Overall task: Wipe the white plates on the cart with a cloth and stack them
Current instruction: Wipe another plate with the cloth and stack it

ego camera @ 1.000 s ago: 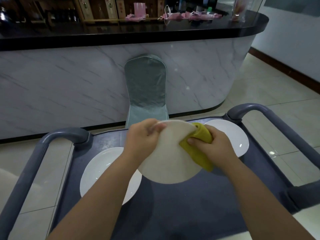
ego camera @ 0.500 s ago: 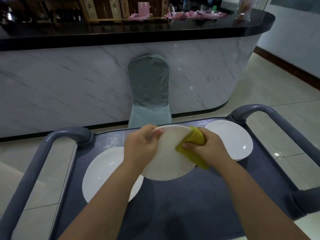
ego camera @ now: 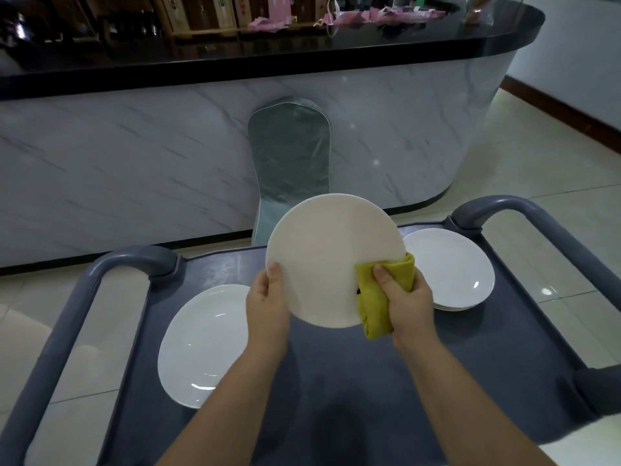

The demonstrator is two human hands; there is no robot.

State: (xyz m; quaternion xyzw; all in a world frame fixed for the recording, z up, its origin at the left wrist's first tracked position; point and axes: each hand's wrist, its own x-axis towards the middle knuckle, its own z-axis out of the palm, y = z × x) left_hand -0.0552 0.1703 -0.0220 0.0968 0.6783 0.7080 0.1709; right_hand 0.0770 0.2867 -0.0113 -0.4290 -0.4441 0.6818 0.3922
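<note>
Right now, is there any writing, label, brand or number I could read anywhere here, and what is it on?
No text here is readable.
Boxes behind the counter: pale labels, too blurred to read.
Held plate, left plate, right stack: plain white, no marks showing.
Yellow cloth and cart: no label or sign visible.

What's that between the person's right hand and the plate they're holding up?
A folded yellow cloth. The right hand pinches it against the lower right rim of the held plate, thumb on the near side. The head view shows this.
</note>
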